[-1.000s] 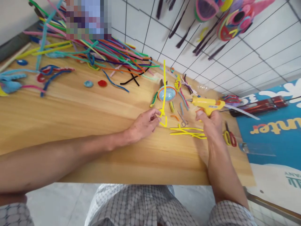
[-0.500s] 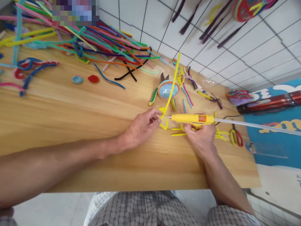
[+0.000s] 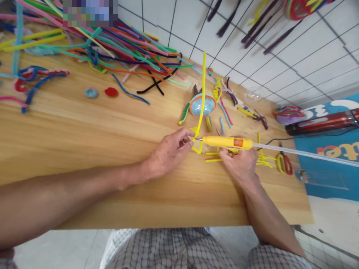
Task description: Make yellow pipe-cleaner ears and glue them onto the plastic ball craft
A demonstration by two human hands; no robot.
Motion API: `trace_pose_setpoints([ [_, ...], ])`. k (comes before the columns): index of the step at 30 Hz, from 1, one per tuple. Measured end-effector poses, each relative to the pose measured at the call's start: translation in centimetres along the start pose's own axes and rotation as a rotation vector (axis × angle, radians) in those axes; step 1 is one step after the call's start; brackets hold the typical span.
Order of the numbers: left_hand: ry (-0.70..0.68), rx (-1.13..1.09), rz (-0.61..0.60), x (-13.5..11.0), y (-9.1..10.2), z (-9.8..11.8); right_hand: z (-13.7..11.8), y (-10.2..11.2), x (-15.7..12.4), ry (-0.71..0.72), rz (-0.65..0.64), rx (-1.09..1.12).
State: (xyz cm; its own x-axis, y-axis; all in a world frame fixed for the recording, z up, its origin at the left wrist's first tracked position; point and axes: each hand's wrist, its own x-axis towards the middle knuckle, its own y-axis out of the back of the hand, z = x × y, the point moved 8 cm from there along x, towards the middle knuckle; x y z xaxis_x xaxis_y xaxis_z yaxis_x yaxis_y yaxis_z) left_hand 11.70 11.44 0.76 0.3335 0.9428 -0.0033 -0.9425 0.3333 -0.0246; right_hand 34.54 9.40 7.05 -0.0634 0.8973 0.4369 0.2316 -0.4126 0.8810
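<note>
My left hand point(image 3: 169, 150) pinches the folded lower end of a long yellow pipe cleaner point(image 3: 202, 95), which stands up from the wooden table point(image 3: 84, 130). My right hand point(image 3: 238, 161) is wrapped round a yellow glue gun point(image 3: 227, 142) held level, its nozzle touching the yellow pipe cleaner right at my left fingertips. A clear glue stick point(image 3: 305, 153) sticks out of the gun's back to the right. More yellow pipe cleaner pieces point(image 3: 262, 158) lie under and beside my right hand.
A heap of coloured pipe cleaners point(image 3: 112, 45) covers the table's far left. A blue round piece point(image 3: 201, 105) lies behind the yellow stem. Scissors with red and yellow handles point(image 3: 284, 163) lie near the right edge. A tiled wall point(image 3: 280, 67) with hanging crafts is behind.
My right hand swung the glue gun from pointing away at the right to level, bringing its nozzle to the yellow pipe cleaner. My left hand kept its pinch; the stem's top swayed.
</note>
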Motion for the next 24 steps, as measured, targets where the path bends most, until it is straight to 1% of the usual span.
trace_pose_setpoints([
  [3,0.011,0.027,-0.018,0.01,-0.13,-0.05,-0.37,0.15,0.0,0.06,0.049,-0.019],
  [6,0.013,0.039,-0.026,0.07,-0.21,-0.16,-0.61,0.13,0.0,0.093,0.063,-0.031],
  [11,0.01,0.039,-0.02,0.08,-0.24,-0.34,-0.5,0.09,0.0,0.079,0.05,-0.038],
  [17,0.0,0.035,-0.012,0.03,-0.22,-0.38,-0.5,0.01,-0.03,0.095,0.046,-0.053],
  [24,0.003,0.031,-0.022,0.08,-0.24,-0.33,-0.33,-0.08,0.0,0.062,0.045,-0.105],
])
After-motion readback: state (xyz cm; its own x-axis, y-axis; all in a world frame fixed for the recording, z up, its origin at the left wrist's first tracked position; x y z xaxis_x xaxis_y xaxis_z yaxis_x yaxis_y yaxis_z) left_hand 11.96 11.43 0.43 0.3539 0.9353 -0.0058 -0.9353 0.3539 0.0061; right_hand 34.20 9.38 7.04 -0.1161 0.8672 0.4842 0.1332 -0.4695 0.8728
